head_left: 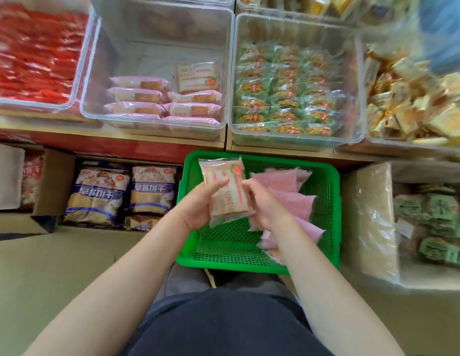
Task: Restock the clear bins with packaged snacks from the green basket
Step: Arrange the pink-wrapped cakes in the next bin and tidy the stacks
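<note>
A green perforated basket point(323, 201) sits on the floor below the shelf, with several pink snack packets point(288, 186) lying along its right side. Over the basket both hands hold one packaged sandwich-cake snack point(223, 176) with a strawberry print. My left hand point(198, 201) grips its left edge, thumb on top. My right hand point(267, 204) holds its right edge with curled fingers. The clear bin point(95, 109) straight ahead on the shelf is partly filled with matching pink packets point(157, 101) in its front half; its back half shows bare bottom.
A clear bin of green-wrapped pastries point(285, 98) stands right of it, a bin of red packets point(33, 60) to the left, and a bin of yellow packets point(413, 98) far right. Cardboard boxes with blue biscuit bags point(121, 194) and green packets point(434, 222) flank the basket on the floor.
</note>
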`<state>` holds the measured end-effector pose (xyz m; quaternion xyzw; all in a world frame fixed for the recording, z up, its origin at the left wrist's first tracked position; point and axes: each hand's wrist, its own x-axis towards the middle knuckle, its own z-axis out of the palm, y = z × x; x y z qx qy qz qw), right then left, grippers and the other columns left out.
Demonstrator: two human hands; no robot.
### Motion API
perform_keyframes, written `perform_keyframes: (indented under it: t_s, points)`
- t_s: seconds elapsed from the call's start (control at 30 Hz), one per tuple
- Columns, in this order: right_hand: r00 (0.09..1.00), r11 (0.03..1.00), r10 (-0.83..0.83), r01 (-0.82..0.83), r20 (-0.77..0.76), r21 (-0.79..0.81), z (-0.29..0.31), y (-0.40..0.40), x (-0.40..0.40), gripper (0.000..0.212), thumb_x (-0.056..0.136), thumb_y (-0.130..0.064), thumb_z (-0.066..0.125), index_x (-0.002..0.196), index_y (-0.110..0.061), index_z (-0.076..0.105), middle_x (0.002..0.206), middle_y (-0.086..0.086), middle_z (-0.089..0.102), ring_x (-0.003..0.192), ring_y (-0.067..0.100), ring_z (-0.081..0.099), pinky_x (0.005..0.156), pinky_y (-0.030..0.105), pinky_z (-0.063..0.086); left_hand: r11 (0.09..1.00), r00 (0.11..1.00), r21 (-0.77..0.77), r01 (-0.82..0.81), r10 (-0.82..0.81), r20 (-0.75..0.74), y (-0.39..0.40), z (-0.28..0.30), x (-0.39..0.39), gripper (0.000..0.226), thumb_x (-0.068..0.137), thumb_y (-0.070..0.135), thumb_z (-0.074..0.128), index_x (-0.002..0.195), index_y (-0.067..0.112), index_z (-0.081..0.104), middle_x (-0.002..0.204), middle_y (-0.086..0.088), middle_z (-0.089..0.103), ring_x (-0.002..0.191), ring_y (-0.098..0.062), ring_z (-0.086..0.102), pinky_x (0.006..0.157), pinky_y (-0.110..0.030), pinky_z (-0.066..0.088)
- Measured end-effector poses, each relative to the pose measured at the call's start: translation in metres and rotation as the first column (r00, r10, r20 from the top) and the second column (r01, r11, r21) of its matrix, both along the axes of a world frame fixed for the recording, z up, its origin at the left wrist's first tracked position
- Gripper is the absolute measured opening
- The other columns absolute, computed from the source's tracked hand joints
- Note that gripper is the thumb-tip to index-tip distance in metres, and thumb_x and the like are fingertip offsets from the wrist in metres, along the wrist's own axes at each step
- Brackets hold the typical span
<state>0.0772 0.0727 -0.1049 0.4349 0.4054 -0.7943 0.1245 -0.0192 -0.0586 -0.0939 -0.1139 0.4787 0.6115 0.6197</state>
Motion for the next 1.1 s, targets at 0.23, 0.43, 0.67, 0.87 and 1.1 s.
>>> perform_keyframes:
  t_s: [0.23, 0.43, 0.67, 0.87, 1.1]
  points:
    - [0.832, 0.353, 0.121, -0.545, 0.541, 0.760, -0.003, 0.067, 0.033, 0.029, 0.092, -0.023, 0.060, 0.119, -0.013, 0.059, 0.120, 0.007, 0.056, 0.114, 0.028, 0.054, 0.093, 0.037, 0.042, 0.990, 0.995, -0.140, -0.032, 0.018, -0.100, 0.013, -0.015, 0.006, 0.021, 0.094, 0.008, 0.057, 0.114, 0.011, 0.059, 0.105, -0.011, 0.070, 0.089, -0.022, 0.070, 0.075, -0.036, 0.056]
    - [0.537, 0.105, 0.322, -0.839, 0.780, 0.534, -0.030, 0.070, 0.051, 0.041, 0.091, -0.036, 0.062, 0.126, -0.017, 0.055, 0.130, 0.008, 0.056, 0.122, 0.031, 0.051, 0.106, 0.051, 0.035, 0.965, 0.997, -0.261, -0.031, 0.013, -0.071, 0.008, -0.026, 0.019, 0.022, 0.092, 0.011, 0.062, 0.114, 0.009, 0.058, 0.099, -0.013, 0.072, 0.087, -0.026, 0.072, 0.069, -0.038, 0.057]
    - [0.539, 0.189, 0.490, -0.833, 0.685, 0.520, -0.011, 0.086, 0.036, 0.026, 0.091, -0.040, 0.060, 0.084, -0.016, 0.065, 0.085, 0.003, 0.064, 0.090, 0.029, 0.059, 0.089, 0.042, 0.042, 0.931, 0.997, -0.366, -0.010, -0.018, -0.073, 0.004, -0.033, 0.021, 0.019, 0.091, 0.016, 0.065, 0.108, 0.008, 0.060, 0.088, -0.010, 0.073, 0.076, -0.023, 0.072, 0.062, -0.034, 0.056]
    - [0.887, 0.505, 0.367, -0.442, 0.279, 0.741, 0.042, 0.072, 0.020, 0.010, 0.086, -0.026, 0.072, 0.089, -0.022, 0.063, 0.093, -0.001, 0.062, 0.083, 0.014, 0.057, 0.072, 0.028, 0.045, 0.904, 0.996, -0.428, 0.026, -0.061, -0.067, 0.004, -0.021, 0.009, 0.018, 0.092, 0.019, 0.064, 0.105, 0.009, 0.061, 0.081, -0.008, 0.071, 0.066, -0.020, 0.070, 0.060, -0.032, 0.055]
    - [0.906, 0.800, 0.330, -0.119, -0.266, 0.588, 0.090, 0.026, -0.008, 0.024, 0.076, -0.023, 0.084, 0.094, -0.038, 0.077, 0.140, -0.018, 0.048, 0.134, 0.009, 0.046, 0.113, 0.048, 0.038, 0.967, 0.953, -0.097, -0.235, 0.249, 0.171, -0.008, 0.014, -0.022, 0.036, 0.096, 0.031, 0.053, 0.107, 0.004, 0.073, 0.107, -0.020, 0.071, 0.093, -0.037, 0.071, 0.091, -0.057, 0.052]
